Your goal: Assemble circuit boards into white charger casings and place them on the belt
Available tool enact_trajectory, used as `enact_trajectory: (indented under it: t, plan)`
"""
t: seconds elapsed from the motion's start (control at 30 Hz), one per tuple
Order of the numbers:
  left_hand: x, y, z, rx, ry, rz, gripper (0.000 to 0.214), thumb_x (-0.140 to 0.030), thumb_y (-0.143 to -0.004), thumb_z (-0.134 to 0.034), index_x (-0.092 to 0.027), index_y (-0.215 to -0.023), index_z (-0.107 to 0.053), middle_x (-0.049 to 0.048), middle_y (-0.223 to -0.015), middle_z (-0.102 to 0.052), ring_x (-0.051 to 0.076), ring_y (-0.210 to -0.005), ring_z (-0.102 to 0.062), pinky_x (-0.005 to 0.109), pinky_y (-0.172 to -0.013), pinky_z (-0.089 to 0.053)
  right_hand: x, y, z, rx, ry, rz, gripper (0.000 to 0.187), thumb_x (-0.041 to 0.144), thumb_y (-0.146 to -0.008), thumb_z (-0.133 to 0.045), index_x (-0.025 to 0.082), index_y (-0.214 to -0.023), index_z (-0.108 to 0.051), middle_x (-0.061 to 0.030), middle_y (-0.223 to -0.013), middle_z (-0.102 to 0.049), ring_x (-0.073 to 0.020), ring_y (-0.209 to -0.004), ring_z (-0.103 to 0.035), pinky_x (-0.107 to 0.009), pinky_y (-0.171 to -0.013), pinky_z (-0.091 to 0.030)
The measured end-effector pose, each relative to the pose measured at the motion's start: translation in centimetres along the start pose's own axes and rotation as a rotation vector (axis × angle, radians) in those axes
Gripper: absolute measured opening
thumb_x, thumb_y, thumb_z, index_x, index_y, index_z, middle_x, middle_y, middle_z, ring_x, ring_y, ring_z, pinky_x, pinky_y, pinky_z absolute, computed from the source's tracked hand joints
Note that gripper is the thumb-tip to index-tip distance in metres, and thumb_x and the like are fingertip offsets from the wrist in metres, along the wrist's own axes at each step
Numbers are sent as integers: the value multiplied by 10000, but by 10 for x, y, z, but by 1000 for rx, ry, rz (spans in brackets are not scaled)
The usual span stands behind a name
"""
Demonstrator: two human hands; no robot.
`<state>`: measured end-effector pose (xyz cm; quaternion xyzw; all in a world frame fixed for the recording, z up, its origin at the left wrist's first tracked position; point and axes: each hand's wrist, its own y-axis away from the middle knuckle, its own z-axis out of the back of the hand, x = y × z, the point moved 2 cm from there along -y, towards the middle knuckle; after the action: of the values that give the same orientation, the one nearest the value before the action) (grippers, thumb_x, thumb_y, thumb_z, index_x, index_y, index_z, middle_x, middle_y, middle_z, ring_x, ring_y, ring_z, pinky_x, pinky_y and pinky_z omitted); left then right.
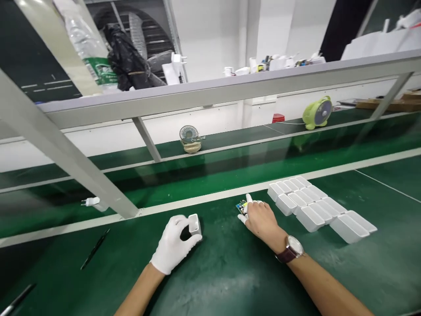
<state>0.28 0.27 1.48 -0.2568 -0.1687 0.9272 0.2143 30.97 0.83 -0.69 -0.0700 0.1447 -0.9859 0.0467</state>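
My left hand (173, 243), in a white glove, grips a small white open-topped plastic housing (194, 224) between thumb and fingers, low over the green work surface. To its right, my right hand (259, 215) wears white finger cots and a wristwatch. Its thumb and fingers pinch a small circuit board (242, 206) with several coloured components, partly hidden by the fingers. Right of that hand, several more white housings (311, 218) stand in close rows, their hollow insides facing up.
A white plug adapter (95, 202) lies by the frame post at left. A black pen-like tool (95, 249) rests on the green bench (223, 281). Beyond are a small beige fan (190, 137) and a green fan (317, 113). A shelf (210, 98) spans above.
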Motion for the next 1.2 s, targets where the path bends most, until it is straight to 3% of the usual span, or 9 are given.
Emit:
enact_trajectory:
  t: [0.13, 0.27, 0.4, 0.53, 0.67, 0.83, 0.97, 1.1, 1.2]
  plan:
    - [12, 8, -13, 99, 122, 248, 936, -364, -653, -823, -265, -1476, -387, 105, -1465, -486, 321, -1358, -473, 482, -1127, -412, 5, 1, -7, 79, -7, 87, 133, 219, -882, -601, 105, -866, -667, -183, -880, -691, -308, -862, -660, -412, -817, -472]
    - [15, 15, -22, 243, 180, 387, 1092, -427, -650, -827, -289, -1568, -252, 123, -1516, -454, 380, -1420, -386, 544, -1130, -369, 30, 14, -14, 138, -159, 288, 356, 324, -914, -612, 123, -1209, -616, -136, -1076, -697, -274, -1025, -647, -381, -915, -513]
    - [13, 18, -22, 254, 213, 418, 1034, -448, -676, -808, -314, -1560, -288, 125, -1470, -500, 385, -1403, -402, 546, -1113, -369, 48, 32, -14, 169, -459, 468, 699, 340, -905, -658, 157, -1504, -345, -152, -1343, -602, -282, -1298, -533, -444, -1067, -478]
    - [10, 17, -20, 284, 199, 420, 961, -437, -699, -779, -307, -1540, -333, 115, -1443, -514, 367, -1398, -402, 538, -1137, -341, 45, 35, -11, 186, -481, 407, 822, 483, -829, -747, 177, -1492, -369, -177, -1408, -555, -335, -1322, -518, -517, -1075, -473]
    - [8, 16, -20, 259, 180, 386, 850, -400, -675, -787, -285, -1449, -456, 97, -1380, -553, 360, -1332, -457, 528, -1112, -372, 40, 33, -14, 148, -438, 446, 704, 342, -877, -687, 160, -1482, -376, -172, -1346, -600, -336, -1316, -520, -536, -1074, -465]
    - [6, 14, -18, 179, 216, 258, 456, -270, -663, -763, -276, -1094, -614, 32, -1169, -629, 276, -1111, -588, 448, -997, -474, 44, 35, -18, 89, -465, 494, 649, 237, -897, -600, 174, -1492, -348, -151, -1252, -626, -317, -1218, -575, -535, -1029, -490]
    - [1, 14, -17, 119, 320, 159, 516, -184, -649, -733, -249, -1126, -547, 50, -1202, -595, 244, -1105, -597, 402, -987, -501, 48, 35, -13, 36, -564, 454, 626, 182, -897, -558, 197, -1488, -350, -142, -1193, -605, -291, -1103, -608, -501, -932, -552]
    - [-6, 17, -18, 106, 339, 80, 524, -138, -679, -669, -254, -1168, -521, 53, -1167, -599, 236, -1076, -610, 397, -975, -512, 51, 37, -5, 9, -784, 384, 617, 155, -916, -540, 264, -1494, -354, -150, -1318, -501, -175, -817, -618, -352, -692, -606]
    - [-10, 19, -18, 78, 337, 15, 564, -117, -677, -647, -248, -1205, -499, 72, -1166, -574, 246, -1086, -599, 400, -973, -512, 54, 41, 1, -56, -886, 411, 637, 124, -918, -541, 295, -1504, -360, -150, -1322, -480, -180, -836, -609, -304, -598, -581]
